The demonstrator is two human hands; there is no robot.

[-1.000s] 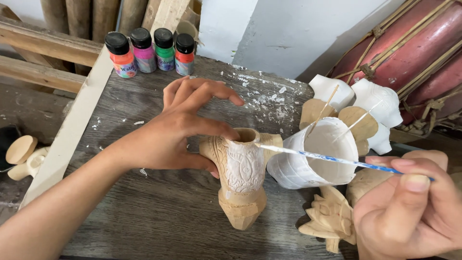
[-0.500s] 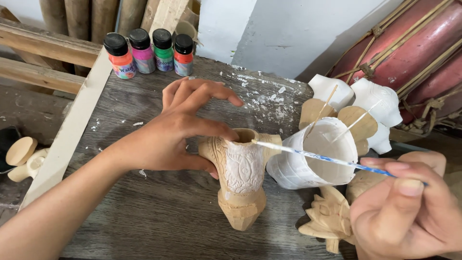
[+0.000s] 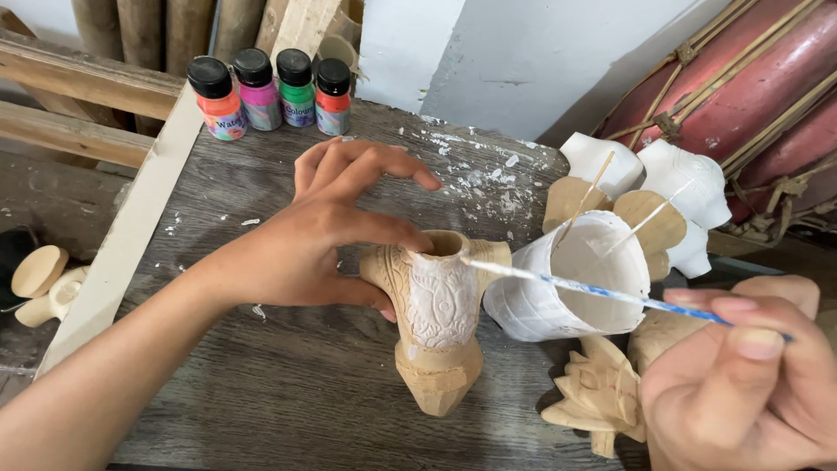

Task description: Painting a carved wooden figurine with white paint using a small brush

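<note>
Left hand (image 3: 336,235) gripping carved wooden piece (image 3: 436,323) upright on grey wooden table (image 3: 288,392), fingers half spread. Right hand (image 3: 741,384) pinching thin brush (image 3: 593,288), tip touching piece's rim, white paint cup (image 3: 567,288) sitting just beside.

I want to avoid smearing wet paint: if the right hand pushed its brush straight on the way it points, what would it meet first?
Probably the rim of the carved wooden vase, where the brush tip already sits, right hand behind it.
</note>
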